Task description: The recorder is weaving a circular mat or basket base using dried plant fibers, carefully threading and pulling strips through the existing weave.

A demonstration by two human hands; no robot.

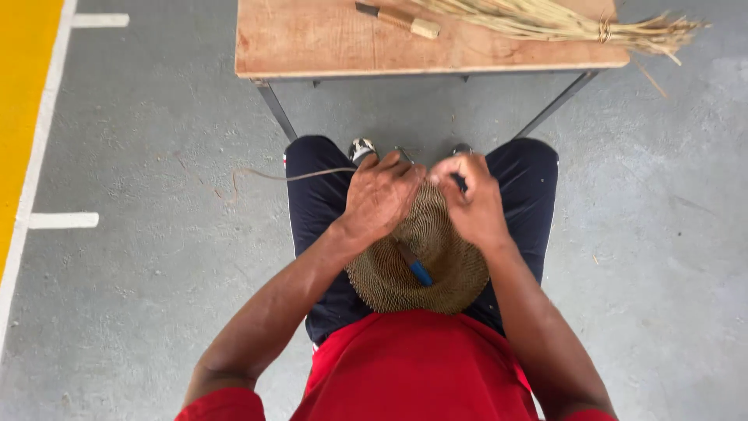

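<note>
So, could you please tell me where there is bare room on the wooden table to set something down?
The wooden table is bare across its left and middle, from the left edge up to the knife. The right part is crowded by the bundle of straw, which overhangs the edge. The lap is taken: the left hand and right hand both grip the woven basket.
</note>
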